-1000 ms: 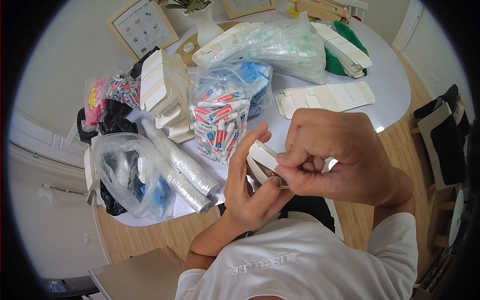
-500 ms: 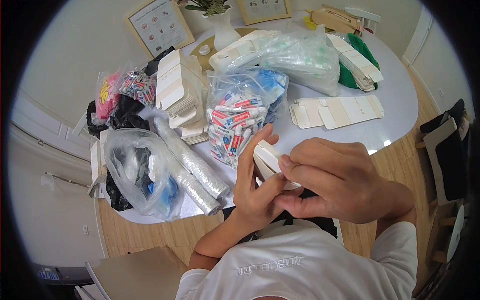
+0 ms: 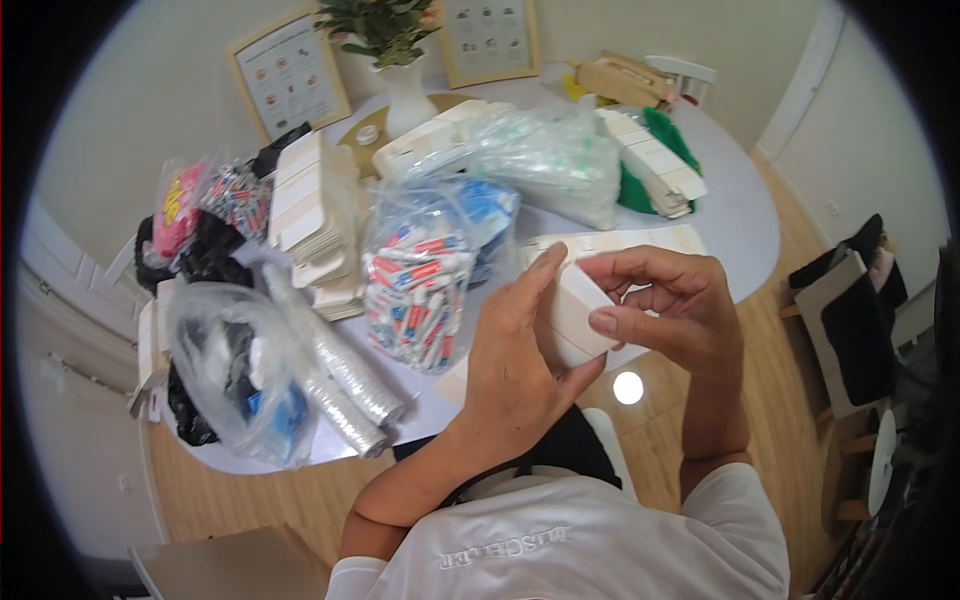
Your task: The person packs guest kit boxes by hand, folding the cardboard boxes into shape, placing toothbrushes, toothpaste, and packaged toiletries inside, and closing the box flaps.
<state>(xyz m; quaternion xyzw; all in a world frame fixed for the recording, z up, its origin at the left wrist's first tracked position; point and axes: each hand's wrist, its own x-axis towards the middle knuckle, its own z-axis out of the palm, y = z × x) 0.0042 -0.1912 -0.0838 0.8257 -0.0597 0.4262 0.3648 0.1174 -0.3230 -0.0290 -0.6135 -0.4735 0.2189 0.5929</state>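
A small white cardboard box [image 3: 577, 315] is held between my two hands above the table's front edge. My left hand [image 3: 515, 345] wraps round its left side, with the thumb under the lower end. On the right, my right hand [image 3: 675, 305] pinches the box's edge between thumb and fingers. Part of the box is hidden behind my fingers. Just beyond my hands lie flat white cartons [image 3: 660, 240], partly covered by them. Left of my hands stands a clear bag of small toothpaste tubes [image 3: 415, 290].
Stacked flat cartons [image 3: 305, 205], rolls of clear wrap [image 3: 340, 385] and an open plastic bag [image 3: 235, 350] occupy the left side. Farther back are a large clear bag [image 3: 550, 160], a white vase [image 3: 408, 95] and more cartons [image 3: 655, 165] on green cloth.
The box has been turned so a broad face shows, and my right hand has shifted its grip up to the box's right edge. The camera view has moved too.
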